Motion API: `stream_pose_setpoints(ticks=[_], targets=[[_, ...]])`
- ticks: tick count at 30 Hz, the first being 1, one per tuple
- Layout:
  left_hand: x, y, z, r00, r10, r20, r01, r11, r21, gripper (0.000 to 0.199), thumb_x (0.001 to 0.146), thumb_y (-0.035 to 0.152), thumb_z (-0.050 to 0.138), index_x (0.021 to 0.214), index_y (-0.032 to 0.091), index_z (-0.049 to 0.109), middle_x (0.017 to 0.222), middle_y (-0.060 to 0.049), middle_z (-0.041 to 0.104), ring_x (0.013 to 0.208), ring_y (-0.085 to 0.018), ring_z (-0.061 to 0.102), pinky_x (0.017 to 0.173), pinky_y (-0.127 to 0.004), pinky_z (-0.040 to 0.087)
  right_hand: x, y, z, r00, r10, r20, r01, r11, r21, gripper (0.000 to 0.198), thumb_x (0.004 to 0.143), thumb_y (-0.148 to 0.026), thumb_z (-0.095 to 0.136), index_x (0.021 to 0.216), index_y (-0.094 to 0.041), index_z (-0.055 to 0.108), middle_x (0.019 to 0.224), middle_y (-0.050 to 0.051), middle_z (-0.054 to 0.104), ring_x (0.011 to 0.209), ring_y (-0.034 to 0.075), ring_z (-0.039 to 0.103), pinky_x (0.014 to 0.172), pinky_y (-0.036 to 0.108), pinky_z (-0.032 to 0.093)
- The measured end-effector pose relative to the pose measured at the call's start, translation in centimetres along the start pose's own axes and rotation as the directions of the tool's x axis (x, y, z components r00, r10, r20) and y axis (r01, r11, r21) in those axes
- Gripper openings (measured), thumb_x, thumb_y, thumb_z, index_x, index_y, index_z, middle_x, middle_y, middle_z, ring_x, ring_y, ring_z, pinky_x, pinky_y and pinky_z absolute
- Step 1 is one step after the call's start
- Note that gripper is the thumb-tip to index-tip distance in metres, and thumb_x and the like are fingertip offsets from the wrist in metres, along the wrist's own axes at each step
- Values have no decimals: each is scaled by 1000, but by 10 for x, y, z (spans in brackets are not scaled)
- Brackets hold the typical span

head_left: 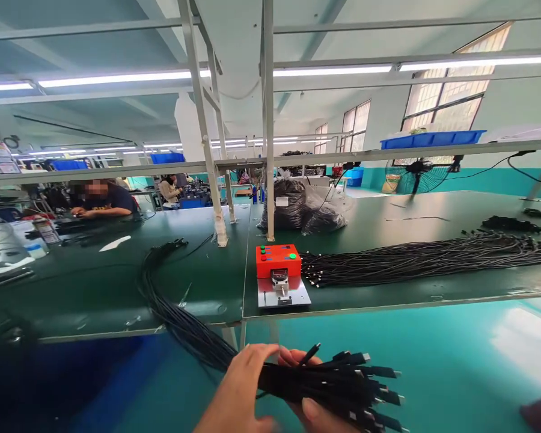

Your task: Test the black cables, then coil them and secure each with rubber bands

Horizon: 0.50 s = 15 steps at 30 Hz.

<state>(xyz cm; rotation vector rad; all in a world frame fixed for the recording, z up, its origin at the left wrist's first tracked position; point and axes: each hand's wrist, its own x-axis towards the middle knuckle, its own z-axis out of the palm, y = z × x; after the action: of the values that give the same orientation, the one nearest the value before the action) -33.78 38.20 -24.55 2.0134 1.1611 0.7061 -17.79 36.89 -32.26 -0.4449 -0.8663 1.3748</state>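
A thick bundle of black USB cables (297,383) lies across my two hands in front of the table edge. My left hand (241,388) curls around the bundle from the left, fingers over its top. From below, my right hand (322,416) grips it close to the plugs, thumb in front and fingertips showing behind. The metal-tipped plugs (379,394) fan out to the right. Leftward, the cable lengths (192,328) run up over the edge onto the green table. Parts of both palms are hidden by the cables.
A red test box (278,261) with a dial gauge stands beyond my hands on the green table (216,276). A long pile of black cables (415,258) lies to its right. Bagged goods (288,204) sit behind metal posts (269,132). A person (106,198) works at far left.
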Motion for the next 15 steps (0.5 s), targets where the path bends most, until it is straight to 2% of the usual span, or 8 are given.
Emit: stream_pose_setpoints(ticks=[1,3,4,6,9,12,14,15], targets=[[-3,-5,-6,999,-2,-41,2,1000,-3,68,54,2,60,116,28,52,125,-3,51,116,-25,43,99,-35,33,0,3,-3,1000,14,2,-14,1000,26,51,60,-41,76,107,-25,63,119,9,60,117,33,48,100,51,35],[-6,-10,-12,990,37,-133,-39,999,-9,41,66,13,62,105,25,58,111,-5,57,104,-24,51,91,-34,40,0,6,-7,999,53,3,-53,998,19,53,60,-41,76,109,-25,62,120,11,59,118,34,47,99,52,34],[-5,-10,-12,984,77,-161,-80,997,-7,26,72,19,61,98,24,60,102,-5,58,96,-23,54,86,-32,43,0,6,-8,998,70,7,-70,998,2,56,60,-41,76,111,-25,61,120,12,59,117,34,48,99,53,34],[1,-5,-7,969,168,-179,-168,986,15,12,78,25,58,90,23,62,89,-4,60,84,-20,56,75,-29,46,2,3,-8,996,88,22,-87,995,-44,60,60,-41,76,115,-25,58,122,12,58,117,32,48,100,52,32],[14,7,5,934,291,-206,-281,957,76,11,82,20,54,85,23,64,83,-4,62,78,-18,57,69,-25,46,8,-6,-6,995,83,59,-76,990,-121,65,58,-42,77,117,-25,57,128,11,53,121,30,44,103,48,29],[23,12,8,889,420,-184,-402,907,128,16,83,15,52,78,24,64,76,-3,65,76,-18,57,70,-26,46,16,-16,-5,988,135,70,-118,972,-203,59,62,-46,74,116,-24,59,122,10,58,118,28,48,102,46,30],[26,9,7,877,457,-147,-442,889,121,13,80,15,56,79,26,63,83,-3,67,84,-20,58,77,-29,46,21,-21,-6,984,170,55,-152,957,-248,57,64,-45,72,115,-25,59,116,9,61,114,29,51,101,48,32],[27,6,6,886,438,-150,-428,899,91,11,76,17,62,82,26,63,92,-4,67,91,-22,58,81,-30,45,25,-23,-6,983,175,47,-157,952,-261,56,64,-44,72,114,-25,60,115,8,61,115,29,50,100,48,32]])
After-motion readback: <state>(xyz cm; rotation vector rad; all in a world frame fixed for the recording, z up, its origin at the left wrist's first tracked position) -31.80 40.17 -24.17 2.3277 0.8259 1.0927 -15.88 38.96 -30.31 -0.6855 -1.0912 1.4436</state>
